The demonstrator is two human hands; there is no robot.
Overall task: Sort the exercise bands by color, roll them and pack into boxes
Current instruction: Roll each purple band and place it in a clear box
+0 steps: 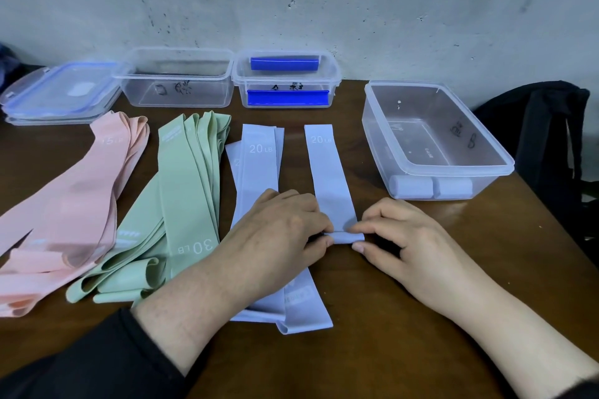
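Observation:
A single pale blue band (327, 172) marked 20 LB lies flat on the brown table, its near end folded into a small roll. My left hand (282, 233) and my right hand (395, 236) pinch that rolled end from either side. To its left lies a stack of pale blue bands (259, 165), partly under my left forearm. Further left sit a pile of green bands (184, 191) and a pile of pink bands (81, 197). A clear box (486, 165) at the right holds two rolled pale blue bands (431, 187).
Two more clear boxes stand by the wall: an empty one (176, 78) and one (287, 81) holding blue clips. Stacked lids (58, 94) lie at the far left. A black bag (547, 139) sits beyond the table's right edge.

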